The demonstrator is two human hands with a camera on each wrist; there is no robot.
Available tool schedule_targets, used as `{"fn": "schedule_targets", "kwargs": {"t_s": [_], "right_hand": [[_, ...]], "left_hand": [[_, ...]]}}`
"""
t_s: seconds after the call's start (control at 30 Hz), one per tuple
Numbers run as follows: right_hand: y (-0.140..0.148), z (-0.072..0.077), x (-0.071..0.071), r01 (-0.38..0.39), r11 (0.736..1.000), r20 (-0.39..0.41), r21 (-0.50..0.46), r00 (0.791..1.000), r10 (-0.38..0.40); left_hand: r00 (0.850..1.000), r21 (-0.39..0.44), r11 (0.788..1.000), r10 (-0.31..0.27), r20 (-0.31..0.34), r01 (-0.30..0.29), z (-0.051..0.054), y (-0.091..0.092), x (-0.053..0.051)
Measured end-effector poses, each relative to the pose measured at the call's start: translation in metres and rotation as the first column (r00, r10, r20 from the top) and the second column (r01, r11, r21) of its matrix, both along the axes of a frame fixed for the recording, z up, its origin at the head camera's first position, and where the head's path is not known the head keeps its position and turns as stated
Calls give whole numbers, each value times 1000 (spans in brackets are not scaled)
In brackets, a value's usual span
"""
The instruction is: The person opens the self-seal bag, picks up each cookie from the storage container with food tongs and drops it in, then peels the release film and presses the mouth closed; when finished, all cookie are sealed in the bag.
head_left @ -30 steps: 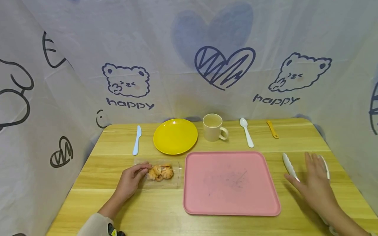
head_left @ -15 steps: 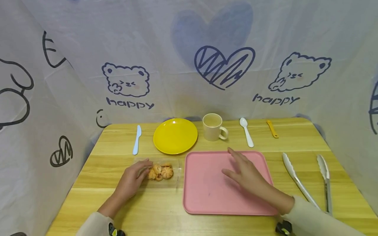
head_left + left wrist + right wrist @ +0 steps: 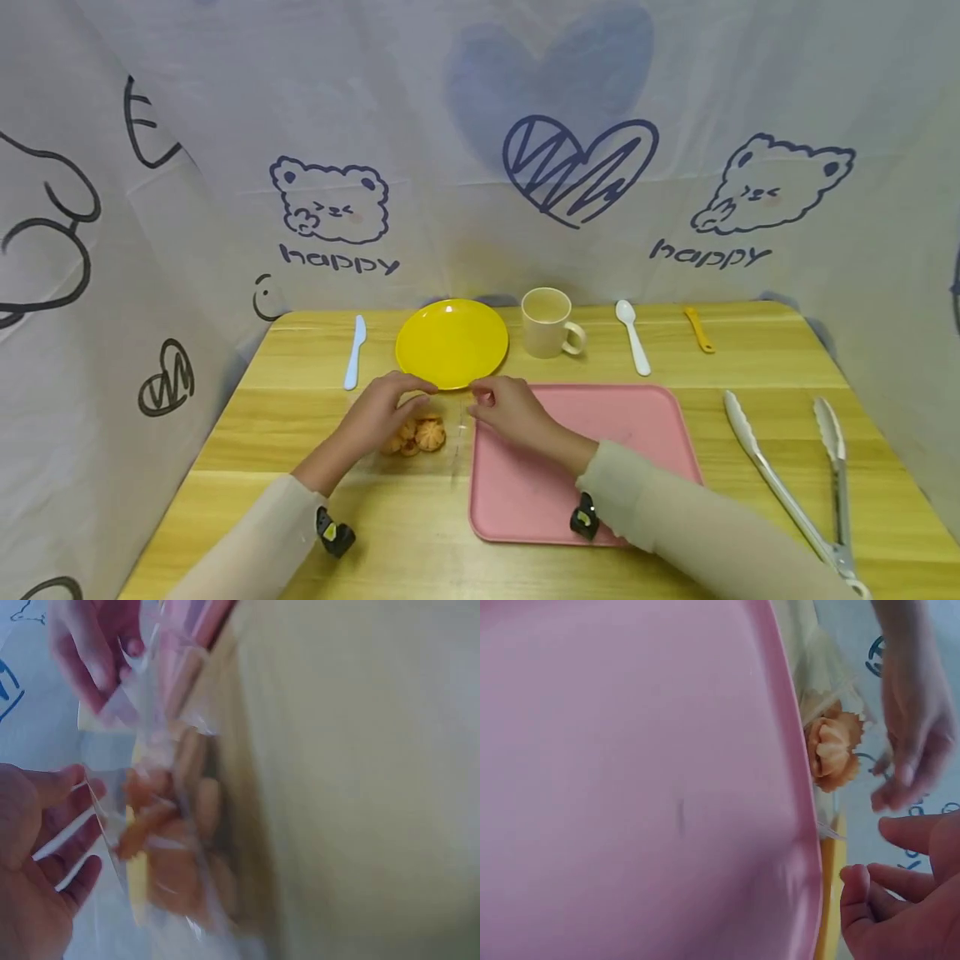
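Observation:
A clear plastic bag of cookies (image 3: 430,435) lies on the wooden table, left of the pink tray (image 3: 585,479). My left hand (image 3: 380,408) is at the bag's far edge. In the left wrist view, that thumb and the fingers (image 3: 88,825) pinch the edge of the film, and several cookies (image 3: 169,862) show through it, blurred. My right hand (image 3: 513,408) is over the tray's far left corner, near the bag's right corner. Its thumb and forefinger (image 3: 859,896) come close together in the right wrist view; whether they hold film I cannot tell.
A yellow plate (image 3: 452,343) sits just behind the hands. Along the back are a blue knife (image 3: 355,352), a cream mug (image 3: 546,323), a white spoon (image 3: 633,337) and a small yellow utensil (image 3: 699,330). Metal tongs (image 3: 842,492) lie spread at right.
My right hand has moved left from the tongs, across the tray, to beside the bag. My left hand has shifted right and up, from the bag's left side to its far edge.

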State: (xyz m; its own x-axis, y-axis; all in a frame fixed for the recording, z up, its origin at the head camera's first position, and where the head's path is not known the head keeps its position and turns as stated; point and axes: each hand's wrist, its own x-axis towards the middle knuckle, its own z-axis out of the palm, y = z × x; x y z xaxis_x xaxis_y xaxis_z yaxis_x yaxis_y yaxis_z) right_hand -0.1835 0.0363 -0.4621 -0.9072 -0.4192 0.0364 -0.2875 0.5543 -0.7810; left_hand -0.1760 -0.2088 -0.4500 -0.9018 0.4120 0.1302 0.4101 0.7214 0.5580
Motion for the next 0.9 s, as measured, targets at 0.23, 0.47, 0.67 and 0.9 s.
{"fn": "schedule_targets", "kwargs": {"t_s": [0.23, 0.47, 0.67, 0.9], "right_hand": [[-20, -13, -14, 61, 998, -17, 16, 998, -61], [-23, -18, -16, 124, 992, -4, -14, 992, -124], [-23, -25, -15, 168, 982, 35, -89, 986, -166], [-26, -34, -10, 163, 982, -108, -93, 979, -173]], "left_hand": [[986, -30, 996, -76, 150, 81, -1, 25, -27], [977, -44, 997, -53, 207, 63, -4, 34, -32], [970, -68, 997, -20, 244, 38, -9, 35, -33], [962, -26, 999, -33, 272, 42, -12, 34, -31]]}}
